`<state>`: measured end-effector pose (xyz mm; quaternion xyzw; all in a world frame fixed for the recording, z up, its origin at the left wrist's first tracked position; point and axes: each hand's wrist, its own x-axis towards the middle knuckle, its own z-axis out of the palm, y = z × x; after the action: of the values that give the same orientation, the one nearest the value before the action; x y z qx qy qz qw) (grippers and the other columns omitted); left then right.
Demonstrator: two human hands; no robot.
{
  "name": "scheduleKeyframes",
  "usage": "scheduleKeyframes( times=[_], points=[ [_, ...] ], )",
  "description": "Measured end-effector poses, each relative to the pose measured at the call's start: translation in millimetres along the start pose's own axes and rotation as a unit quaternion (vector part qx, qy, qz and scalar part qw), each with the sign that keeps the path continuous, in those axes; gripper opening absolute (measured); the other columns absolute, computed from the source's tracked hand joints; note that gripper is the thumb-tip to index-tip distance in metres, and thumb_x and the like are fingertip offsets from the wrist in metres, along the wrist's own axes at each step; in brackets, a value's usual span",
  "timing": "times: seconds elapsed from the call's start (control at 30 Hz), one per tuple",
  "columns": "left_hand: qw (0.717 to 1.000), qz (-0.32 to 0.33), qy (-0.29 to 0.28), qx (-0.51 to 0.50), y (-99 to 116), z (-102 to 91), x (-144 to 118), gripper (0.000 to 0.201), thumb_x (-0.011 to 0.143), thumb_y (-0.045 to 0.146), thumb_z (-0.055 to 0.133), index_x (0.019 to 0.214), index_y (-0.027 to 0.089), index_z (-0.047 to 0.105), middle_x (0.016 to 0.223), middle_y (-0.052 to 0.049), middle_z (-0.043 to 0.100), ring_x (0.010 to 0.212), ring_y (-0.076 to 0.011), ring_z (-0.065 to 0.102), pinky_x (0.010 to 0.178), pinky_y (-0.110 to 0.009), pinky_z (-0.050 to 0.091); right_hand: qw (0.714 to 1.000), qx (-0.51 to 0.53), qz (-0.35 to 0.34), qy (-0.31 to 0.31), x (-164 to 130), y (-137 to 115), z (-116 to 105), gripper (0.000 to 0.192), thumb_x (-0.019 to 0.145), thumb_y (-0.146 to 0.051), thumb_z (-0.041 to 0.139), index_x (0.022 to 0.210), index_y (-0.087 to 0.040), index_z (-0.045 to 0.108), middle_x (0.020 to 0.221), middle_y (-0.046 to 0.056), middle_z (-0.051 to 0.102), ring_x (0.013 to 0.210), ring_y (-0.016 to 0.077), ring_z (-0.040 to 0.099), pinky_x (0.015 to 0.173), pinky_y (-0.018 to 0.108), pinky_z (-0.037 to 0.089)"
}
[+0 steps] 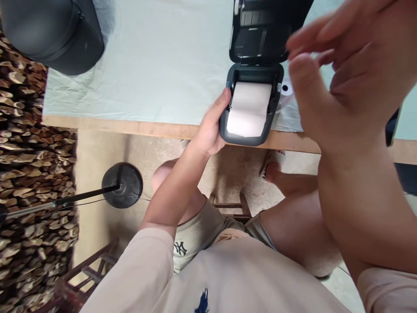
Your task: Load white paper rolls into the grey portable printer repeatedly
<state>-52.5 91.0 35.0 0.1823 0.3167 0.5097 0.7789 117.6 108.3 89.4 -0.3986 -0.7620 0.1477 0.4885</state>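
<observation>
**Steadying an open label printer at the tabletop's near edge**

Sitting at the near edge of the tabletop (146,78), the small grey printer (249,108) has its dark lid (260,30) swung up and back toward the far side. A white paper roll (249,108) lies in the open bay, its loose end reaching the near lip.

The left hand (210,130) braces the printer's left wall, thumb along the side and the other fingers hidden beneath or behind the casing, so it holds the body from the side. The right hand (345,74) hovers up close to the camera, to the right of the lid, its fingers (309,37) loosely spread and holding nothing; it is blurred and touches no part of the printer.

A second white roll (286,89) peeks out just right of the printer, partly hidden by the right hand. At the far left stands a dark round container (55,34). Below the tabletop show the person's knees, a wooden stool (231,208), and a black round stand base (125,184) on the floor.

Doing this well, I judge, means keeping the left hand's brace firm, since the printer overhangs the edge slightly, and keeping the paper straight between the bay's walls with its end over the lip.
</observation>
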Motion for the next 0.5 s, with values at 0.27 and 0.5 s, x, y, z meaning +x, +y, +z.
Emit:
scheduleKeyframes(
  times=[0.27, 0.5],
  points=[
    [0.997, -0.028, 0.065, -0.018, -0.5, 6.7, -4.3, 0.032, 0.101, 0.023, 0.051, 0.13, 0.024, 0.064, 0.123, -0.001, 0.071, 0.143, -0.0244, 0.052, 0.115, -0.036, 0.051, 0.902, -0.313, 0.167, -0.246, 0.9, -1.4, 5.8, 0.047, 0.069, -0.039, 0.072, 0.115, -0.036, 0.068, 0.081, 0.005, 0.065, 0.074, 0.0191, 0.053, 0.069, 0.039, 0.048],
    [0.998, 0.036, 0.008, 0.06, -6.1, -4.0, -0.1, 0.037, 0.104, 0.042, 0.045, 0.118, 0.016, 0.068, 0.118, -0.006, 0.073, 0.143, -0.0262, 0.052, 0.114, -0.036, 0.053, 0.946, -0.03, 0.256, -0.197, 6.9, -4.0, -19.4, 0.043, 0.067, -0.036, 0.077, 0.109, -0.034, 0.071, 0.092, -0.004, 0.068, 0.064, 0.0052, 0.049, 0.063, 0.025, 0.04]
  ],
)
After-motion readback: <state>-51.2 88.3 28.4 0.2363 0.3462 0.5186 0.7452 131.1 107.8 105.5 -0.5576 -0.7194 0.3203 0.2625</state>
